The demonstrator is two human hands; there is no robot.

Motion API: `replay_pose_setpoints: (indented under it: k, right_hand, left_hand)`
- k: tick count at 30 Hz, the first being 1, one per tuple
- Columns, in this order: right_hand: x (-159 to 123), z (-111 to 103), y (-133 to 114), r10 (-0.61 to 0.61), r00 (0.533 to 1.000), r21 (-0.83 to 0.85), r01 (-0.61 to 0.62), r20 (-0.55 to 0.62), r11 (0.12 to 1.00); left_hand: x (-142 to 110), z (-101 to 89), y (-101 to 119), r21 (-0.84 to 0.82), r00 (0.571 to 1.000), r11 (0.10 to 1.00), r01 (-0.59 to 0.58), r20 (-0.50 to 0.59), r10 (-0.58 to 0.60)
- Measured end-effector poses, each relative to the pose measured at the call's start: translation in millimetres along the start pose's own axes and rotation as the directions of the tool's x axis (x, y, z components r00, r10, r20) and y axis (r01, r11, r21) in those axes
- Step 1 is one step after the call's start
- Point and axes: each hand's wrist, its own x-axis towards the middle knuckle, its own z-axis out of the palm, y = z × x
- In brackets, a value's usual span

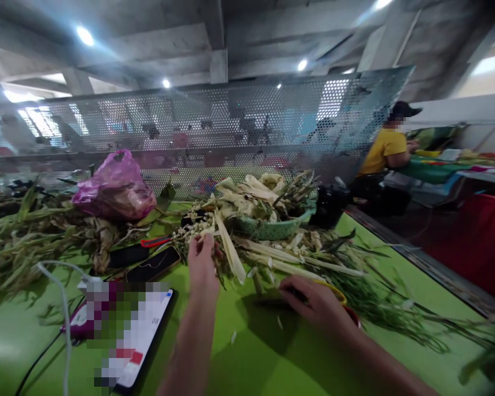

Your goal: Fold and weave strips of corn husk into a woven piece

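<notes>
My left hand [202, 264] reaches up to the edge of a heap of dry plant scraps [196, 223], its fingers pinched together. Whatever they grip is too small or hidden to make out. My right hand [313, 297] is closed around scissors [339, 293] with yellow and red handle loops. Their dark blades point left, low over the green table. A pale, dry husk strip [230, 247] lies between my hands, leaning toward me. Behind it stands a green plastic basket [268, 229] heaped with dry husks and stalks.
Phones [152, 264] and a larger screen device [144, 335] with a white cable [61, 291] lie left. Near them are a red-handled cutter [154, 242] and a pink plastic bag [115, 190]. Green sprigs [379, 305] spread right. A perforated metal screen [190, 132] and a seated person [385, 148] are beyond.
</notes>
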Motion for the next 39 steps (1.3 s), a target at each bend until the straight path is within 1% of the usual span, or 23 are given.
replay_pose_setpoints:
  k: [2, 3, 4, 6, 8, 9, 10, 11, 12, 16, 18, 20, 22, 26, 32, 36, 37, 39]
  right_hand:
    - [-1, -1, -1, -0.02, 1.0, -0.017, 0.02, -0.008, 1.0]
    - [-1, -2, -1, -0.031, 0.999, -0.023, 0.031, -0.009, 0.999]
    - [-2, -2, -2, -0.042, 0.999, -0.03, 0.042, -0.009, 0.999]
    - [-3, -2, -3, -0.063, 0.998, -0.041, 0.062, -0.005, 0.997]
    - [-4, -2, -4, -0.087, 0.996, -0.053, 0.087, 0.001, 0.995]
    - [-4, -2, -4, -0.099, 0.995, -0.057, 0.099, 0.004, 0.993]
    - [-4, -2, -5, -0.108, 0.994, -0.061, 0.109, 0.006, 0.992]
    - [-5, -2, -4, -0.115, 0.993, -0.062, 0.115, 0.007, 0.991]
    - [-5, -2, -4, -0.117, 0.993, -0.063, 0.117, 0.008, 0.991]
    - [-6, -3, 0, -0.101, 0.995, -0.061, 0.101, 0.013, 0.993]
    - [-7, -3, 1, -0.104, 0.994, -0.06, 0.105, 0.018, 0.993]
    - [-7, -4, 0, -0.115, 0.993, -0.062, 0.116, 0.013, 0.991]
    - [-7, -6, -1, -0.119, 0.993, -0.065, 0.118, 0.002, 0.991]
    - [-6, -11, -4, -0.102, 0.995, -0.078, 0.1, -0.02, 0.992]
    - [-7, -15, -3, -0.097, 0.992, -0.066, 0.092, -0.084, 0.994]
    - [-5, -15, -3, -0.091, 0.994, -0.062, 0.086, -0.068, 0.994]
    - [-5, -15, -4, -0.093, 0.993, -0.063, 0.089, -0.066, 0.994]
    - [-5, -15, -4, -0.101, 0.992, -0.06, 0.096, -0.07, 0.994]
  left_hand:
    - [16, -7.9, 4, 0.025, 0.991, 0.998, -0.066, -0.111, 0.069]
    - [24, -11.8, 5, 0.04, 0.983, 0.993, -0.108, -0.147, 0.113]
    - [33, -15.5, 5, 0.081, 0.974, 0.985, -0.151, -0.157, 0.163]
    - [48, -21.8, 3, 0.267, 0.959, 0.943, -0.2, -0.143, 0.244]
    - [60, -26.5, -1, 0.335, 0.955, 0.914, -0.23, -0.103, 0.278]
    - [63, -28.2, -4, 0.391, 0.948, 0.881, -0.265, -0.058, 0.312]
    - [65, -29.6, -7, 0.598, 0.924, 0.719, -0.353, 0.101, 0.369]
    - [66, -30.6, -9, 0.758, 0.9, 0.506, -0.411, 0.249, 0.358]
    - [66, -31.4, -11, 0.789, 0.895, 0.448, -0.42, 0.281, 0.345]
    - [61, -34.8, -14, 0.828, 0.88, 0.348, -0.44, 0.321, 0.35]
    - [60, -37.8, -14, 0.857, 0.872, 0.274, -0.436, 0.328, 0.363]
    - [61, -41.0, -13, 0.878, 0.871, 0.219, -0.426, 0.333, 0.362]
    - [63, -43.5, -14, 0.88, 0.869, 0.189, -0.436, 0.357, 0.342]
    - [68, -44.2, -20, 0.86, 0.85, 0.132, -0.493, 0.444, 0.282]
    - [70, -38.4, -32, 0.823, 0.826, 0.114, -0.557, 0.534, 0.182]
    - [64, -32.6, -35, 0.826, 0.831, 0.115, -0.552, 0.534, 0.157]
    - [62, -31.6, -34, 0.833, 0.838, 0.116, -0.541, 0.521, 0.164]
    - [59, -30.3, -31, 0.869, 0.866, 0.111, -0.483, 0.455, 0.208]
